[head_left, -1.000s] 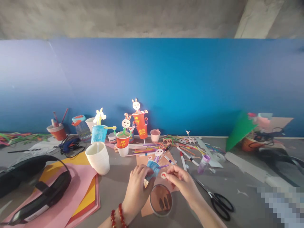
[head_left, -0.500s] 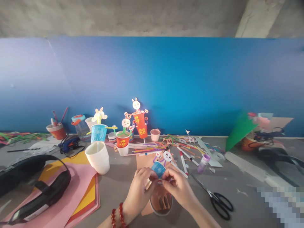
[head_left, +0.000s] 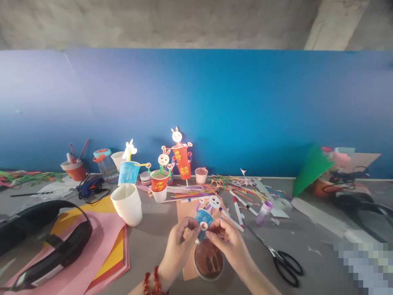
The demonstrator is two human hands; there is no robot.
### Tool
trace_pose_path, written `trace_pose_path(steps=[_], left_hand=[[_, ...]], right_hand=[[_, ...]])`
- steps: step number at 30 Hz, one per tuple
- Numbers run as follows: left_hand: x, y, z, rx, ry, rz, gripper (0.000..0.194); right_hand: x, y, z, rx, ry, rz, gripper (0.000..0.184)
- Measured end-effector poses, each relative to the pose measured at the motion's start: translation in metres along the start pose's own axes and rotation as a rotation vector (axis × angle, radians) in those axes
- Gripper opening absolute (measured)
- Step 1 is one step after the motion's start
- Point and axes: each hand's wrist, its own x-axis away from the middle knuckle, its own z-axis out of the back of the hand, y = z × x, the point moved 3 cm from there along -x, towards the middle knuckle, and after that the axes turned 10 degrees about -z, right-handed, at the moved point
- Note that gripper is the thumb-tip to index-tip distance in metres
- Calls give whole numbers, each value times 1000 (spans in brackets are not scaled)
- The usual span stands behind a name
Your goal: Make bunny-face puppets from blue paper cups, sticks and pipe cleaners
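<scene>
Between my fingertips is a small white paper disc (head_left: 204, 225) with a red mark on it. My left hand (head_left: 183, 239) pinches its left edge, and my right hand (head_left: 227, 237) pinches it from the right. Right behind the disc stands a blue-coloured paper cup (head_left: 203, 216), partly covered by my fingers. A white paper rabbit head (head_left: 214, 201) and purple pipe-cleaner arms rise from that cup. Below my fingers sits a round container (head_left: 209, 262) with a brownish inside and dark shapes in it; whether it touches the blue cup is hidden.
White stacked cups (head_left: 126, 207) bear another blue cup figure, with red cup rabbits (head_left: 159, 180) beyond. Black-handled scissors (head_left: 287, 266), markers (head_left: 238, 211) and a glue stick (head_left: 264, 213) lie to the right. Headphones (head_left: 52, 250) rest on coloured paper (head_left: 104, 254) at left.
The paper disc has come into view between my fingertips, its red-marked face showing. My hands have shifted slightly, uncovering more of the blue cup, and the rabbit head has moved a little left.
</scene>
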Motion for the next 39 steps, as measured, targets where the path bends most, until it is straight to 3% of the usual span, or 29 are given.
trace_pose_path(steps=[5,11,13,15,19,22,27,30,33,39], left_hand=[[2,-1,-3,35,28,9,18],[2,6,-4,-87,-42,-97,12],[1,3,-2,-148,1,-171,4],[1,-6,2,-222,63,-197,9],[-3,-32,6,-238,45,-23,32],[-7,-41,6,-143,9,24,37],[-9,-29,9,106,106,27,48],[-6,-14,9,207,135,26,55],[-1,-1,4,281,91,42,53],[3,14,-3,220,-51,32,51]], right_hand=[[3,-1,-6,-80,3,-65,44],[5,-5,-3,-24,45,-13,41],[3,-6,2,-26,68,-2,38],[2,-7,9,-65,109,-3,35],[-3,-9,25,-232,188,-59,31],[-4,-8,27,-320,154,-127,30],[1,-6,14,-306,-32,-224,28],[3,-11,14,-272,17,-107,27],[6,-20,20,-324,78,36,27],[11,-30,26,-466,-55,129,24]])
